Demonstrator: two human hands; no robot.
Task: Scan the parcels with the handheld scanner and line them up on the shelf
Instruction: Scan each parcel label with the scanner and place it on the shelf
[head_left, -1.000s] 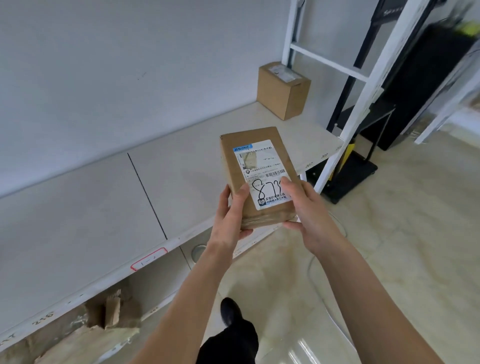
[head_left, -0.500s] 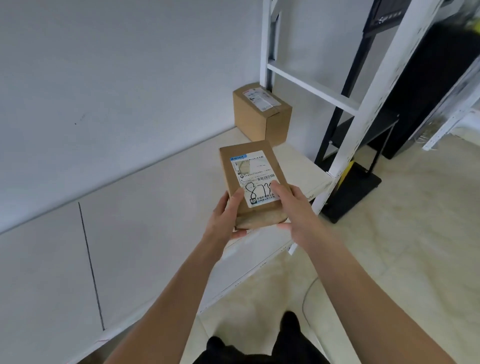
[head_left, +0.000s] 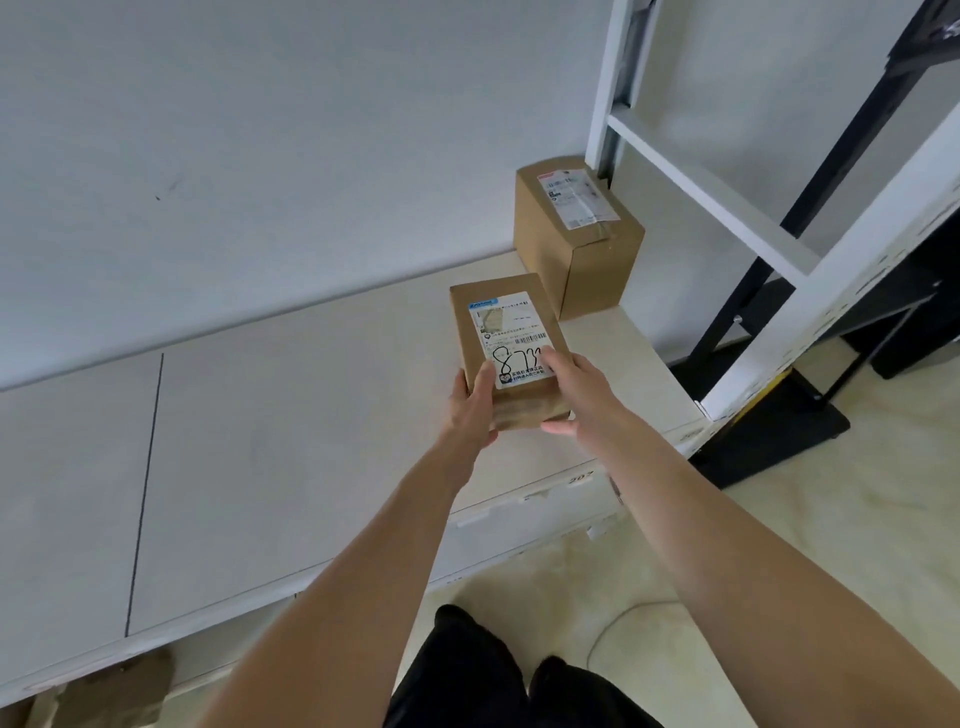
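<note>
1. The shelf (head_left: 270, 447) is a pale board running along a grey wall (head_left: 260, 156); a thin dark seam (head_left: 145, 493) crosses it at its left part.
2. Under the shelf's front edge, at its far left, brown cardboard (head_left: 109, 688) shows on a lower level, too blurred to tell more.
3. The left hand (head_left: 470, 410) holds the near left corner of the parcel (head_left: 511, 348) above the shelf's right part: thumb laid on the top face, the other fingers curled beneath, out of sight.
4. The parcel is a flat brown package with a white label (head_left: 514, 340) facing up, bearing a barcode and black handwritten digits. Whether its far end touches the shelf I cannot tell.
5. The right hand (head_left: 576, 389) grips the parcel's near right edge, fingers lying on the label, thumb (head_left: 558, 427) jutting out below the near end.
6. A box (head_left: 576, 244), taller and labelled on top, stands at the shelf's right back corner, just beyond the parcel and apart from it.
7. A white post (head_left: 615, 88) rises right of the box, at the shelf's end.
8. A black frame (head_left: 769, 260) stands right of the shelf on the pale floor (head_left: 857, 519).
</note>
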